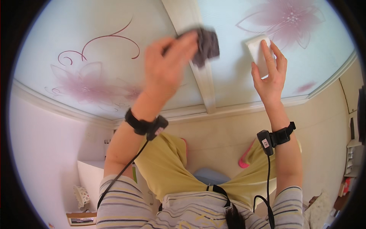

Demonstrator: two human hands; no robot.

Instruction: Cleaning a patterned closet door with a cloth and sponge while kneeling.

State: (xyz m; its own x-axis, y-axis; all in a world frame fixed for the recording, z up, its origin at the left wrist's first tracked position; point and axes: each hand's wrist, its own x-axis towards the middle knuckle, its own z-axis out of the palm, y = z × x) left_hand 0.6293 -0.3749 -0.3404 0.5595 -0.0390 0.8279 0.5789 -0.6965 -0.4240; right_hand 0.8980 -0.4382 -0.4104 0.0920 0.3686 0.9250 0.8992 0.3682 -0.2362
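Observation:
My left hand (166,68) is closed on a dark grey cloth (207,45), which lies over the pale vertical frame bar (206,86) of a glass sliding door. Motion blurs this hand and part of the cloth. Farther right, my right hand (270,76) presses a white sponge block (256,49) against the right glass panel (225,57), fingers spread along it. Pink flowers (291,17) decorate that panel. The left glass panel (114,23) carries dark red scrolls and pink blossoms.
Each wrist wears a black strap with a small cabled box (265,142). Beige floor tiles (213,133) lie below the door, with a blue rounded seat (211,176) between my legs. A white cabinet (89,175) stands at left, shelves (354,160) at far right.

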